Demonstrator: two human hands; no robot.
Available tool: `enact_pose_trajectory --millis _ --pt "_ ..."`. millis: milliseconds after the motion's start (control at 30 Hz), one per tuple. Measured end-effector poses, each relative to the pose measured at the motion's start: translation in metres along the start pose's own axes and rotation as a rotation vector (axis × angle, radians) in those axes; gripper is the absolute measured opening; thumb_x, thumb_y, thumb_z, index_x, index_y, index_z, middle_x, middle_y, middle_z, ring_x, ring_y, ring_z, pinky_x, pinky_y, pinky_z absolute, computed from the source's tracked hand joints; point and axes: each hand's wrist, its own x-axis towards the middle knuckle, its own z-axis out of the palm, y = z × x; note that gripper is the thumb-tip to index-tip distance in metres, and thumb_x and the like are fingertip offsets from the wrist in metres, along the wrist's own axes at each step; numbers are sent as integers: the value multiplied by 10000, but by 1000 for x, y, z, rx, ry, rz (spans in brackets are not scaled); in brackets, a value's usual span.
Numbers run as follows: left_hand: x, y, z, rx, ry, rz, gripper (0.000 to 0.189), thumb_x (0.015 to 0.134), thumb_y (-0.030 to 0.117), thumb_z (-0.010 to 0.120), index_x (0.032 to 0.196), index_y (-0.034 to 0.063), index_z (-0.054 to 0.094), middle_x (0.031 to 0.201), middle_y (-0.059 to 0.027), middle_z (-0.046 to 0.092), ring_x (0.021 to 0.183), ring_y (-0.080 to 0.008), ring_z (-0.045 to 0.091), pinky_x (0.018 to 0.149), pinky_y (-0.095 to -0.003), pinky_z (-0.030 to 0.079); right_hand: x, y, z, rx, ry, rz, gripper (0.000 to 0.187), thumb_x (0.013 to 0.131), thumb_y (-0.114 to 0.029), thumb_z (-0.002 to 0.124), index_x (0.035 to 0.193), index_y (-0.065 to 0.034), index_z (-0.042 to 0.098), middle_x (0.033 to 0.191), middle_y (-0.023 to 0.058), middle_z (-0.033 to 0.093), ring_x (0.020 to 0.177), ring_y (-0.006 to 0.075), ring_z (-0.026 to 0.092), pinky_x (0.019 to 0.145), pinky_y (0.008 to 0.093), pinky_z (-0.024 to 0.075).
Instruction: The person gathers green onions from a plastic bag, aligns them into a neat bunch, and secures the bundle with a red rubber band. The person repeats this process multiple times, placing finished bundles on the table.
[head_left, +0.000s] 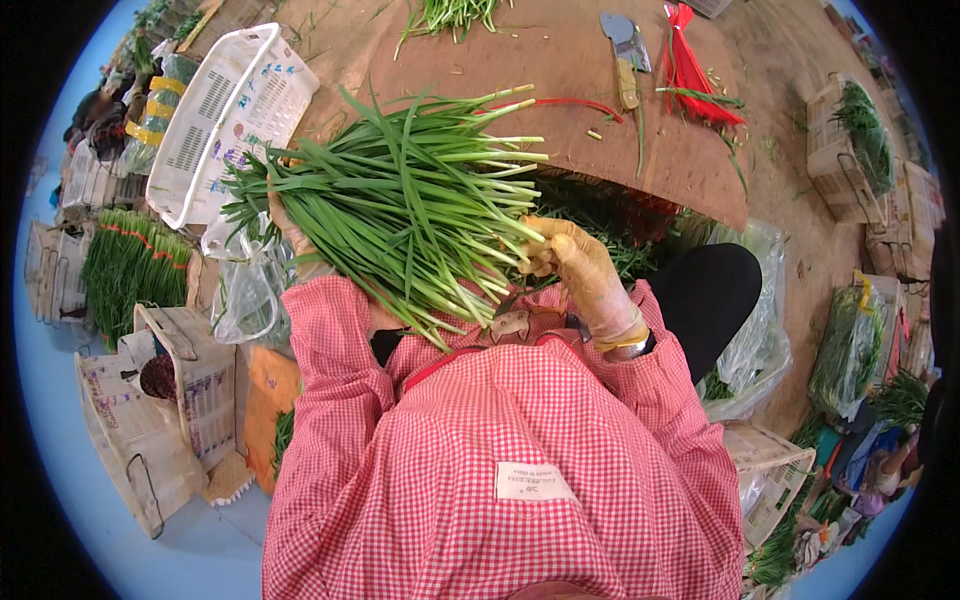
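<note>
A large loose bunch of garlic chives (405, 187) lies across my lap, leaf tips to the left and pale cut stems to the right. My left hand (289, 225) supports it from beneath at the leafy end, mostly hidden by leaves. At the stem ends, my right hand (574, 259), in a thin yellowish glove, has its fingers bent around a few stems. Beyond the bunch is a brown board (480, 75) with a red tie strip (577, 103), a cleaver (626, 56) with a wooden handle, and a bundle of red ties (690, 75).
A white plastic crate (232, 124) leans at the left beside a clear plastic bag (251, 285). More chives (450, 15) lie at the board's far edge. Bundled chives (135, 270) stand at left. A plastic bag (750, 337) lies by my right knee, with crates (844, 165) farther right.
</note>
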Motion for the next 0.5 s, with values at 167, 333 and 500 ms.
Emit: enact_pose_trajectory --millis 167,333,500 --pt "-2 0 -2 51 38 11 482 937 459 622 1231 79 657 1157 -112 702 1018 -283 674 912 -479 568 -1 2 6 35 -68 125 571 947 -299 683 1382 29 513 1034 62 681 854 161 675 779 287 547" --pt "0 6 -15 122 102 32 463 944 446 620 1224 79 665 1157 -97 707 1025 -265 676 909 -438 571 -3 -3 -2 25 129 -3 216 975 -153 627 1093 28 646 814 44 644 708 129 612 689 276 537" --pt "5 6 -24 110 104 76 450 959 436 601 1222 77 662 1155 -103 706 1028 -266 675 909 -441 571 -13 -15 -24 84 361 -67 279 1009 -205 592 1186 5 637 871 10 629 742 110 588 735 245 500"
